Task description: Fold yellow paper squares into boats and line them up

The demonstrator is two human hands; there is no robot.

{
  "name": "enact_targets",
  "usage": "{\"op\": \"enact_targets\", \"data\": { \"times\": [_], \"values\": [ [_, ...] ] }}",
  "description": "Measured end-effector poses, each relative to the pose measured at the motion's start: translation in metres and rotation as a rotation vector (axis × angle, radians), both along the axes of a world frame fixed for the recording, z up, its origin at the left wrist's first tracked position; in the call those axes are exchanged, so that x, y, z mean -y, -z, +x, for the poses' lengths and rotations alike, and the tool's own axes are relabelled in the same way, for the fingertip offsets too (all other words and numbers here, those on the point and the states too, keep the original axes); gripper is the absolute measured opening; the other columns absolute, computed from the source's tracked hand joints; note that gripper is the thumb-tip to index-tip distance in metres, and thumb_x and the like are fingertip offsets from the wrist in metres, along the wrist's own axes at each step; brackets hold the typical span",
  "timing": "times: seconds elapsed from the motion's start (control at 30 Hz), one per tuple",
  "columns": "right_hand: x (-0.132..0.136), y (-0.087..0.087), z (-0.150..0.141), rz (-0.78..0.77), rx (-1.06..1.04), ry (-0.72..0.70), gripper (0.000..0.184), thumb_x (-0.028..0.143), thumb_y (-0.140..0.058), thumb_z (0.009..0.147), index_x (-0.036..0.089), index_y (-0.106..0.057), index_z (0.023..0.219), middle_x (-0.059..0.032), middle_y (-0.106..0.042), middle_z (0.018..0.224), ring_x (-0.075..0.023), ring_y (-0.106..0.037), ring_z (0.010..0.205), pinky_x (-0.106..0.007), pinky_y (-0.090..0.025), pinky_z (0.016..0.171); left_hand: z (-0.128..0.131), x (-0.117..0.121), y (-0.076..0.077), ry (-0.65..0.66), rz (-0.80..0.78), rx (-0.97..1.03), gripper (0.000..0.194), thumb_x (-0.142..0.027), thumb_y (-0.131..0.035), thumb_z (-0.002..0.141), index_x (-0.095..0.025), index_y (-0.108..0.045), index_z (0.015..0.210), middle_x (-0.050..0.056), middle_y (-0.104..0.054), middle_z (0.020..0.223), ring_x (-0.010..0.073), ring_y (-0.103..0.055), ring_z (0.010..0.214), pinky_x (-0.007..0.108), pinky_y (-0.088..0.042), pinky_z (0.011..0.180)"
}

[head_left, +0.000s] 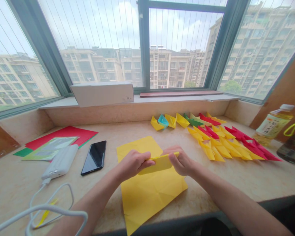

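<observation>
Grip closed: left hand (134, 163) and right hand (183, 163) pinch folded yellow paper (159, 164) at nine and three o'clock; likely light, easily creased, best held by its ends.

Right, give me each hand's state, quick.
Left hand: closed on the left end of the folded yellow paper, fingers and thumb pinching it.
Right hand: closed on the right end of that same paper.

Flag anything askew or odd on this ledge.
Near the left edge, a yellow scrap lies among the loose loops of the white cable, apart from the other paper. No spill shows.
</observation>
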State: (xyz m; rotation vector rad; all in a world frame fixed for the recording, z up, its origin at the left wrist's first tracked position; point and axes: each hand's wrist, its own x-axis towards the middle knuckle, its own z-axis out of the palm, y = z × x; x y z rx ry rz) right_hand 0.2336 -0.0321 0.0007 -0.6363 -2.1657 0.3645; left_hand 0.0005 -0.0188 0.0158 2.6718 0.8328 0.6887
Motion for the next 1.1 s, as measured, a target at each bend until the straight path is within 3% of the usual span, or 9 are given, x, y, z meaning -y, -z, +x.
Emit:
{"op": "enact_targets", "data": {
  "times": [0.13, 0.23, 0.33, 0.4, 0.47, 0.67, 0.8, 0.97, 1.1],
  "values": [
    [0.002, 0.001, -0.004, 0.003, -0.059, 0.1, 0.068, 0.049, -0.014, 0.104, 0.02, -0.057, 0.061, -0.0004, -0.045, 0.048, -0.0131, -0.04, 0.045, -0.027, -0.034, 0.047, -0.002, -0.002, 0.004, 0.01, 0.086, 0.003, 0.048, -0.047, -0.038, 0.101, -0.018, -0.044, 0.063, -0.007, -0.034, 0.049, 0.0074, -0.032, 0.041, 0.022, -0.02, 0.044],
    [0.003, -0.001, -0.005, -0.021, -0.028, 0.077, 0.065, 0.047, -0.02, 0.105, 0.016, -0.065, 0.07, -0.001, -0.052, 0.052, -0.0117, -0.045, 0.046, -0.025, -0.035, 0.047, -0.004, -0.005, 0.008, -0.048, 0.214, -0.002, 0.044, -0.047, -0.041, 0.1, -0.018, -0.055, 0.07, -0.003, -0.05, 0.052, 0.0107, -0.046, 0.045, 0.023, -0.03, 0.047],
    [0.001, -0.006, -0.003, -0.097, -0.03, 0.145, 0.061, 0.05, -0.023, 0.104, 0.015, -0.072, 0.095, -0.0027, -0.062, 0.06, -0.0125, -0.054, 0.049, -0.023, -0.04, 0.05, -0.002, -0.006, 0.009, -0.158, 0.3, 0.096, 0.031, -0.045, -0.049, 0.097, -0.017, -0.063, 0.103, 0.006, -0.071, 0.086, 0.0195, -0.067, 0.078, 0.028, -0.049, 0.071],
    [-0.001, -0.009, -0.003, -0.138, -0.031, 0.264, 0.059, 0.051, -0.026, 0.103, 0.015, -0.072, 0.106, -0.0037, -0.066, 0.064, -0.0142, -0.057, 0.049, -0.024, -0.042, 0.052, 0.0, -0.006, 0.008, -0.219, 0.323, 0.188, 0.037, -0.042, -0.054, 0.095, -0.019, -0.055, 0.125, 0.012, -0.068, 0.115, 0.0244, -0.063, 0.107, 0.036, -0.049, 0.093],
    [-0.004, -0.011, -0.003, -0.164, -0.017, 0.363, 0.058, 0.052, -0.027, 0.102, 0.015, -0.071, 0.111, -0.0042, -0.067, 0.064, -0.0162, -0.059, 0.05, -0.026, -0.042, 0.053, 0.002, -0.006, 0.008, -0.262, 0.326, 0.225, 0.042, -0.036, -0.058, 0.094, -0.022, -0.05, 0.132, 0.012, -0.06, 0.127, 0.0256, -0.056, 0.119, 0.041, -0.045, 0.102],
    [-0.007, -0.011, -0.006, -0.235, 0.027, 0.421, 0.054, 0.052, -0.03, 0.102, 0.016, -0.063, 0.124, -0.002, -0.066, 0.062, -0.0183, -0.062, 0.055, -0.027, -0.044, 0.059, 0.003, -0.011, 0.016, -0.296, 0.251, 0.132, 0.032, -0.017, -0.065, 0.086, -0.022, -0.061, 0.117, 0.01, -0.059, 0.123, 0.0249, -0.06, 0.111, 0.041, -0.05, 0.098],
    [-0.006, -0.009, -0.007, -0.18, 0.111, 0.314, 0.055, 0.057, -0.029, 0.101, 0.018, -0.067, 0.103, -0.0049, -0.071, 0.079, -0.0177, -0.064, 0.069, -0.027, -0.044, 0.067, 0.001, -0.015, 0.02, -0.308, 0.175, 0.109, 0.022, -0.012, -0.059, 0.089, -0.019, -0.063, 0.109, 0.009, -0.061, 0.118, 0.0233, -0.063, 0.105, 0.039, -0.053, 0.093],
    [-0.005, -0.005, -0.007, -0.187, 0.221, 0.22, 0.074, 0.056, -0.009, 0.102, 0.016, -0.065, 0.075, -0.0039, -0.064, 0.065, -0.0143, -0.057, 0.059, -0.025, -0.037, 0.06, -0.001, -0.018, 0.021, -0.286, 0.082, 0.141, 0.025, -0.009, -0.05, 0.091, -0.02, -0.062, 0.11, 0.008, -0.064, 0.113, 0.0203, -0.065, 0.101, 0.035, -0.053, 0.09],
    [-0.006, 0.0, -0.011, -0.163, 0.3, 0.263, 0.066, 0.053, -0.025, 0.103, 0.016, -0.06, 0.06, -0.0018, -0.058, 0.057, -0.0112, -0.046, 0.053, -0.025, -0.028, 0.054, -0.001, -0.018, 0.022, -0.253, 0.046, 0.153, 0.026, -0.004, -0.046, 0.087, -0.019, -0.067, 0.086, 0.006, -0.067, 0.102, 0.0184, -0.066, 0.095, 0.032, -0.052, 0.089]
  ]
}}
